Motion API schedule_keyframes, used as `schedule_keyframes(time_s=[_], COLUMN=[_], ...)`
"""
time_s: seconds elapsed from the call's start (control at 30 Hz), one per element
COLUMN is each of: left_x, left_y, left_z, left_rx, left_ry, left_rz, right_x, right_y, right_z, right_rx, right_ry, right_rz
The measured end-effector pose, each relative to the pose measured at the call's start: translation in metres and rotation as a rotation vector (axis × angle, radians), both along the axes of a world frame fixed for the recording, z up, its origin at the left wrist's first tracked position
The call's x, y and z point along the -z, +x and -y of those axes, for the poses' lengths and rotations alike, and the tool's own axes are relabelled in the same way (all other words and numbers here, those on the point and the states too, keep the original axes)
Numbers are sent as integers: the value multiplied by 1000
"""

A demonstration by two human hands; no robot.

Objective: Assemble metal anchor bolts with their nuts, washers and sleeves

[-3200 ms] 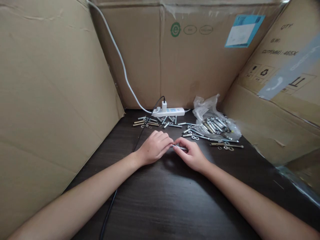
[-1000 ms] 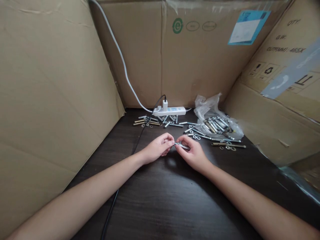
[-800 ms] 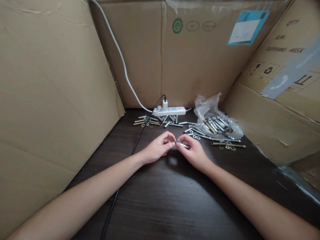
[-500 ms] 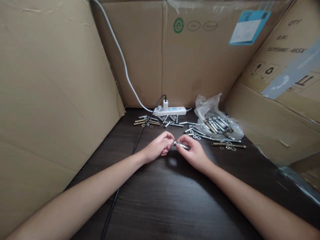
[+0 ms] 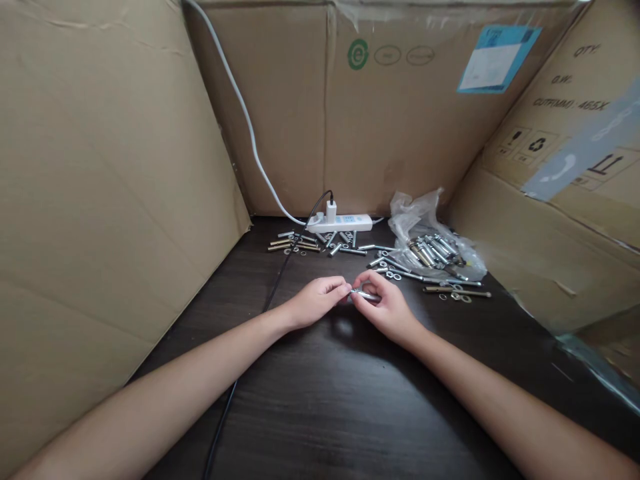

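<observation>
My right hand [image 5: 387, 305] is closed on a silvery expansion bolt [image 5: 369, 294], held sideways between thumb and fingers above the dark table. My left hand [image 5: 320, 300] pinches the left tip of that bolt. Its fingertips cover the end, so I cannot make out whether a nut is there. The two hands nearly meet. Beyond them lie several loose bolts and sleeves [image 5: 343, 251], with washers and nuts [image 5: 394, 275] scattered among them.
A clear plastic bag [image 5: 417, 207] holding bolts [image 5: 435, 250] lies at the back right. Behind stands a white power strip [image 5: 350, 223] with a charger [image 5: 331, 212]. A black cable [image 5: 280, 277] runs down past my left forearm. Cardboard walls [image 5: 280, 133] enclose the table [image 5: 320, 413] on three sides.
My left fingers have turned over and closed in on the bolt's left end, which showed openly before. My right hand with the bolt has hardly moved.
</observation>
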State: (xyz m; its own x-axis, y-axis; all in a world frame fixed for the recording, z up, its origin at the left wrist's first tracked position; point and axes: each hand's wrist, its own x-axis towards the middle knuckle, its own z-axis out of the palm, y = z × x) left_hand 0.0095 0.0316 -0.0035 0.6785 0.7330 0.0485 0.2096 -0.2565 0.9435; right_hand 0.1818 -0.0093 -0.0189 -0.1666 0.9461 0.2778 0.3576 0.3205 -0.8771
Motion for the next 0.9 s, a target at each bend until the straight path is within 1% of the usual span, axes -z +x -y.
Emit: schedule_keyframes(time_s=[0.17,0.43,0.63,0.77,0.9], left_x=[1,7,4,2,1], left_y=[0,0,-1,-1,0], left_z=[0,0,0,0,0], left_rx=[-5,-13,-32,-71,-53], left_ry=[54,35,-43,-107,-47], left_rz=[5,83,88,54,11], right_x=[-1,0,-2,-2,-1], right_y=[-1,0,-1,-1,0], right_z=[-1,-3,-2,-1,0], right_rx=[29,45,38,42,36], right_ry=[-3,-29,-28,-21,8], right_rz=[22,-16,-25,-10,24])
